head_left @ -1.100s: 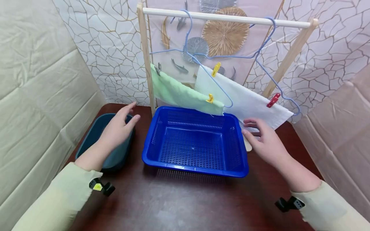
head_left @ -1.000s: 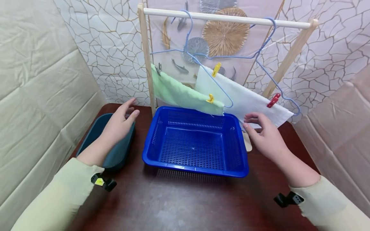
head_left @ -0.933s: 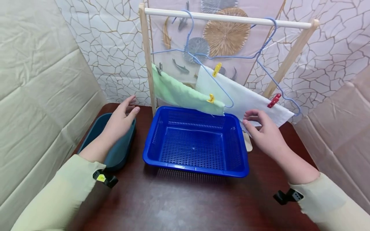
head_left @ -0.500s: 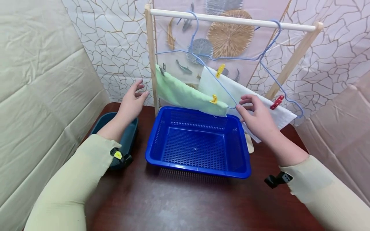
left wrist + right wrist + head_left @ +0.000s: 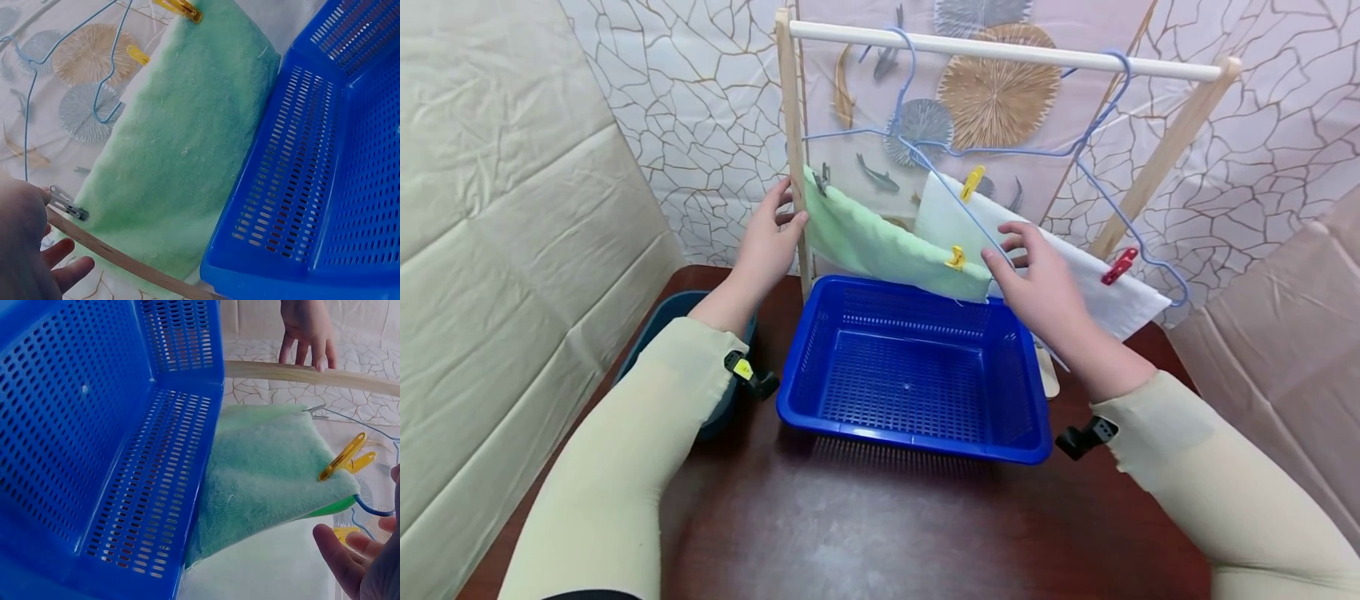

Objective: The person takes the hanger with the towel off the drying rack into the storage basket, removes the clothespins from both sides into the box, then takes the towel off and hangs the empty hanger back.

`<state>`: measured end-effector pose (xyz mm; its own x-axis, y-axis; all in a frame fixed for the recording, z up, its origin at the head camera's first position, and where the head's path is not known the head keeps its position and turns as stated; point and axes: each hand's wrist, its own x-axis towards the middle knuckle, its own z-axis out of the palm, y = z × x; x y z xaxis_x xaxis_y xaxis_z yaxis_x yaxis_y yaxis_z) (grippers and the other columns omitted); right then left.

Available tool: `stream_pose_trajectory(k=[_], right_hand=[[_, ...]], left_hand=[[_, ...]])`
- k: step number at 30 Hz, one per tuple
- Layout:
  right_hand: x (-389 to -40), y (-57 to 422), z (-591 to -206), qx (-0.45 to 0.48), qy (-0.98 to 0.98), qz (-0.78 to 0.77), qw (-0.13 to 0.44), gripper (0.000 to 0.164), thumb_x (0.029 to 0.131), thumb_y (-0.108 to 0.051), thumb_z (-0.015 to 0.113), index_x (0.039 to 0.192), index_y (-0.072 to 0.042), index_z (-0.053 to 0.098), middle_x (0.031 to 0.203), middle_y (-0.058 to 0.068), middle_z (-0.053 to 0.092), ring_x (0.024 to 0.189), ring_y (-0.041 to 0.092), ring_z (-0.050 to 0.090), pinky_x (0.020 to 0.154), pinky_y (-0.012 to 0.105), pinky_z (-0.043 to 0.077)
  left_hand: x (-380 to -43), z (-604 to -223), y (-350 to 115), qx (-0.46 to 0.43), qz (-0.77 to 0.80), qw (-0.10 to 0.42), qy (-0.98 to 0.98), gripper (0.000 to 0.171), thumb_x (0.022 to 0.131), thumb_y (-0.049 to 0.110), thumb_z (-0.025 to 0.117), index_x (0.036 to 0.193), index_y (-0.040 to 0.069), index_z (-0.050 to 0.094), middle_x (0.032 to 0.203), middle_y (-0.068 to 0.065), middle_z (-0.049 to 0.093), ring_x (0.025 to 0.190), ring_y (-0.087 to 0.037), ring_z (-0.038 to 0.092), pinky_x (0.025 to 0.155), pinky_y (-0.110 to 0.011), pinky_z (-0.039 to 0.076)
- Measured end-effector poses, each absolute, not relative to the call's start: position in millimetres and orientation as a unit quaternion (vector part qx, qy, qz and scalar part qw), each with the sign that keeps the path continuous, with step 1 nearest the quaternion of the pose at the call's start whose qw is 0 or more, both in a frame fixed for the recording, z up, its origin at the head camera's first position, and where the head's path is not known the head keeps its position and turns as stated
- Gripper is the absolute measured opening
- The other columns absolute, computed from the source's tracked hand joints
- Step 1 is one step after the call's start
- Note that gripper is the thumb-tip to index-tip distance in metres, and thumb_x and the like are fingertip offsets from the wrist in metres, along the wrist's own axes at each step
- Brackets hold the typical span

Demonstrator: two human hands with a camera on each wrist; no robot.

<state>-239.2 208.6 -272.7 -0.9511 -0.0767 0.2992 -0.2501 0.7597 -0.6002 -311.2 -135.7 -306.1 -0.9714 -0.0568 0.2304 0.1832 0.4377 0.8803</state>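
Observation:
A light green towel (image 5: 880, 242) hangs from the left blue hanger (image 5: 951, 196), pinned by a grey clothespin (image 5: 822, 180) and a yellow clothespin (image 5: 956, 258). My left hand (image 5: 769, 237) is at the left post (image 5: 793, 150) of the wooden rack, fingers relaxed beside the post, close to the grey clothespin. My right hand (image 5: 1041, 279) is by the hanger's right end, thumb and fingers apart, right at the blue wire in the head view and overlapping the white towel (image 5: 1123, 304). In the right wrist view, the right fingers (image 5: 337, 553) are near the towel's corner, holding nothing.
A blue perforated basket (image 5: 913, 443) stands under the towels. A dark teal tub (image 5: 658, 325) is at left, partly behind my left arm. The white towel hangs from a second hanger (image 5: 1093, 125) with a yellow clothespin (image 5: 972, 182) and a red clothespin (image 5: 1120, 266).
My left hand has risen from over the teal tub to the rack's left post. My right hand has moved up and left to the hanger's end. The view has shifted slightly.

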Motion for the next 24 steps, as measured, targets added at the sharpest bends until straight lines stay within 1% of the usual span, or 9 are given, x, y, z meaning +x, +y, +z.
stream_pose_trajectory(k=[4,7,9,14,18,22,24], right_hand=[[-244,202,-273,0.096,-0.932,0.325,0.130,0.058,0.088,-0.059,0.043,0.135,-0.025,0.041,0.116,0.004,0.057,0.098,0.023,0.058,0.074,0.042,0.047],[-247,197,-276,0.100,-0.936,0.312,0.128,0.057,0.089,-0.059,0.041,0.136,-0.025,0.040,0.113,0.001,0.058,0.094,0.020,0.059,0.071,0.039,0.047],[-248,195,-278,0.100,-0.939,0.301,0.131,0.056,0.091,-0.058,0.038,0.136,-0.025,0.039,0.113,0.001,0.057,0.094,0.019,0.060,0.071,0.039,0.047],[-251,191,-279,0.101,-0.942,0.287,0.145,0.053,0.093,-0.056,0.033,0.137,-0.027,0.040,0.124,0.008,0.055,0.097,0.024,0.058,0.075,0.045,0.045],[-254,190,-276,0.101,-0.938,0.295,0.151,0.049,0.095,-0.054,0.032,0.136,-0.027,0.041,0.129,0.012,0.052,0.102,0.028,0.057,0.080,0.048,0.044],[-256,188,-275,0.107,-0.935,0.294,0.164,0.048,0.096,-0.051,0.033,0.134,-0.026,0.044,0.129,0.009,0.054,0.105,0.026,0.057,0.084,0.047,0.044],[-257,187,-275,0.112,-0.933,0.295,0.172,0.046,0.096,-0.050,0.033,0.132,-0.025,0.047,0.124,0.006,0.057,0.102,0.022,0.059,0.084,0.044,0.044]], left_hand=[[-315,-308,-135,-0.041,-0.521,0.115,-0.845,0.057,0.095,0.035,0.048,0.143,0.042,0.018,0.145,0.001,0.037,0.123,-0.015,0.047,0.091,-0.033,0.047],[-317,-312,-135,-0.043,-0.510,0.116,-0.851,0.056,0.095,0.037,0.046,0.143,0.042,0.017,0.143,-0.002,0.040,0.121,-0.016,0.049,0.090,-0.034,0.048],[-318,-315,-135,-0.044,-0.507,0.115,-0.853,0.056,0.095,0.038,0.045,0.143,0.043,0.017,0.142,-0.002,0.041,0.119,-0.016,0.050,0.089,-0.033,0.048],[-320,-318,-137,-0.050,-0.513,0.115,-0.849,0.055,0.095,0.038,0.045,0.141,0.048,0.016,0.142,0.001,0.041,0.119,-0.015,0.050,0.089,-0.033,0.048],[-321,-317,-136,-0.051,-0.505,0.115,-0.854,0.054,0.095,0.039,0.044,0.139,0.051,0.015,0.142,0.002,0.041,0.119,-0.014,0.050,0.089,-0.032,0.048],[-321,-316,-136,-0.048,-0.507,0.107,-0.854,0.054,0.095,0.039,0.044,0.139,0.051,0.015,0.142,0.002,0.041,0.120,-0.014,0.050,0.088,-0.031,0.049],[-321,-315,-136,-0.045,-0.508,0.103,-0.854,0.054,0.095,0.040,0.044,0.139,0.050,0.014,0.143,0.002,0.041,0.121,-0.014,0.049,0.087,-0.031,0.049]])
